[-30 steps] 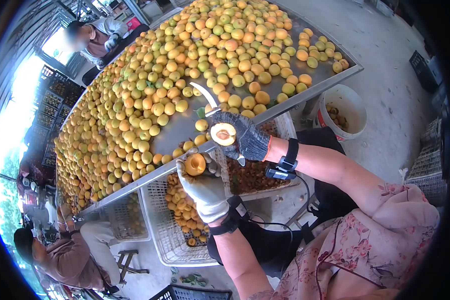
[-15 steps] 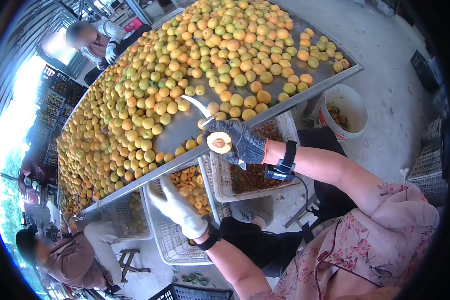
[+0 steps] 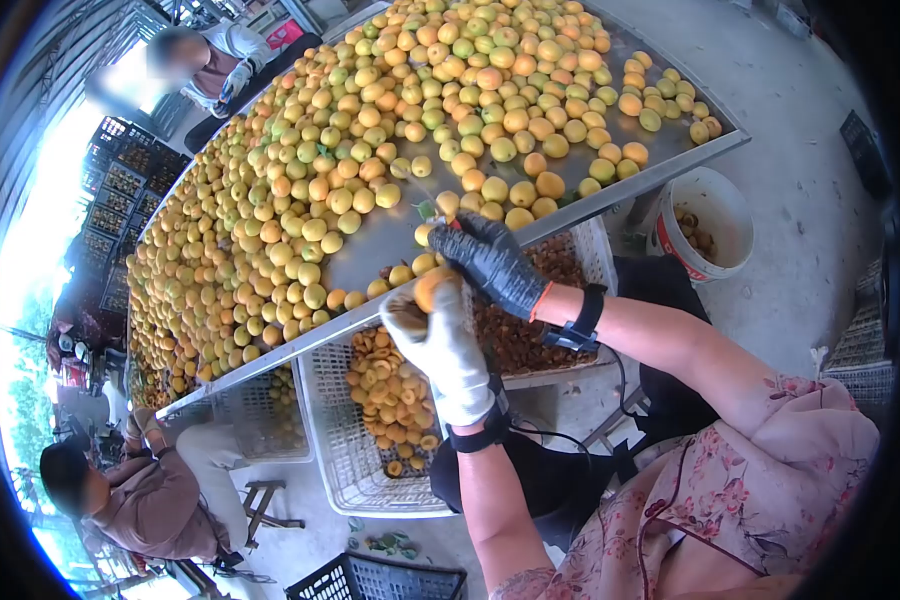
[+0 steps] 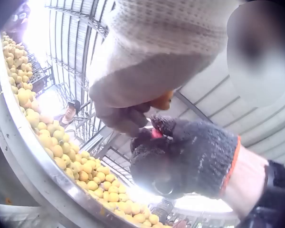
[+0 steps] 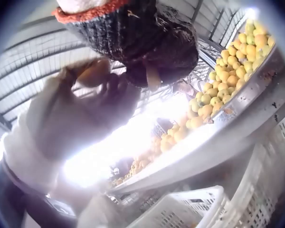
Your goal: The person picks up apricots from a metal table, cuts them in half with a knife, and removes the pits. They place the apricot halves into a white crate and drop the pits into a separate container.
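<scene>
In the head view my left hand, in a white glove, holds an orange apricot piece in its curled fingers. The same apricot shows under the glove in the left wrist view. Close beside it is my right hand, in a dark grey glove with an orange cuff, gripping a knife. A bit of red handle shows between its fingers, and a pale end of the knife sticks out below the fist. Most of the knife is hidden. Both hands are near the table's front edge.
Whole apricots cover much of the metal table. Below its edge stand a white crate of apricot halves and another crate of brown pits. A white bucket is at right. Two people sit around the table.
The left hand let go of an apricot half over the crate, then came back up beside the right hand. The cut half with its pit no longer shows in the right hand, which has turned over.
</scene>
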`<state>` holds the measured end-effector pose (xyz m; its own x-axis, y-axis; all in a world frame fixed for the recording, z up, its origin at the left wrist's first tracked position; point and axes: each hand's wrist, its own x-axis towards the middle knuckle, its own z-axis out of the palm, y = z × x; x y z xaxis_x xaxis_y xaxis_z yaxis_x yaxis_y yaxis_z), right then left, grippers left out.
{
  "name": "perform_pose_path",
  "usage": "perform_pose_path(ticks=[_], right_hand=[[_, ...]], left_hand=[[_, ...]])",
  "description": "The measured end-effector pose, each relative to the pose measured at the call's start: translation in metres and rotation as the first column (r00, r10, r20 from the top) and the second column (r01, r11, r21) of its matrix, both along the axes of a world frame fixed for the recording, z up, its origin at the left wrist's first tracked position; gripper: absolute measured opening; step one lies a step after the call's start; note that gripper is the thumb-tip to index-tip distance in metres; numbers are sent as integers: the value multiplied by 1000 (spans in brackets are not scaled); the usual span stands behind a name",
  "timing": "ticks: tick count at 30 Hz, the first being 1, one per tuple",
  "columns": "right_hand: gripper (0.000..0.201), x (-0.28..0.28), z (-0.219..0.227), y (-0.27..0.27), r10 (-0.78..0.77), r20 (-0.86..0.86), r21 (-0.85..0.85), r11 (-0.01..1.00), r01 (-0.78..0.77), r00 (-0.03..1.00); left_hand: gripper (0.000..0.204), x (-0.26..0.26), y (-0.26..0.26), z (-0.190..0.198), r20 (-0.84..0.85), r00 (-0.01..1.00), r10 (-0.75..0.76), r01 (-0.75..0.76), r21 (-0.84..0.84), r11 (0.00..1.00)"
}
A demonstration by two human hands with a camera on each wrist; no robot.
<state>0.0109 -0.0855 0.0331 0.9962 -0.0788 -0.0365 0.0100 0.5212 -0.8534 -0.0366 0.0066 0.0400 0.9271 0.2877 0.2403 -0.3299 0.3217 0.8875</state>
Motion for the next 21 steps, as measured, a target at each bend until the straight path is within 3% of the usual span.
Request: perform_pose_path(ticks=[1,2,3,4,5,6,8,9,11,13,15,19,20,21], right_hand=[[13,0,5,-4,27,-20,7,1000,-27,999],[11,0,13,-8,50,5,166,985,-50,999],[13,-1,21,-17,106,6,189,976,-105,994],[16,-3,45,-18,123,16,312,942,-122,992],[20,1,38,-21,133,29,427,894,-132,991],[20,0,43,-23,119,20,420,900,-116,993],[26,1,43,-29,197,153,572,781,-249,968],[26,1,43,-30,180,145,569,789,-231,973],[27,2,43,-28,60,221,477,864,-161,973],[27,4,43,-29,8,194,465,880,-99,981],[30,5,39,-31,27,182,288,954,-80,983],[19,3,37,-25,-46,209,174,985,9,977],[16,4,35,-23,-25,182,302,953,-32,983],[16,4,33,-22,-22,180,304,952,-34,983]], left_hand=[[28,5,7,-1,-12,1000,-13,11,-144,989],[30,3,10,8,-82,995,-49,25,-272,962],[30,7,21,-4,-108,974,-198,140,-398,907],[29,5,21,-2,-111,951,-289,208,-463,862],[29,4,18,0,-107,918,-383,274,-528,804],[29,4,14,-3,-111,911,-397,282,-537,795],[27,4,4,-8,-100,824,-558,393,-607,690],[27,4,-1,-11,-102,813,-573,402,-614,679],[23,3,-8,-13,12,754,-657,490,-676,550],[27,1,-17,-9,-30,769,-638,451,-683,575],[32,3,-22,-3,-179,801,-571,316,-684,658],[35,3,-31,9,-285,825,-487,215,-639,739],[34,2,-33,11,-353,834,-424,123,-630,767],[34,2,-29,2,-355,834,-422,120,-629,768]])
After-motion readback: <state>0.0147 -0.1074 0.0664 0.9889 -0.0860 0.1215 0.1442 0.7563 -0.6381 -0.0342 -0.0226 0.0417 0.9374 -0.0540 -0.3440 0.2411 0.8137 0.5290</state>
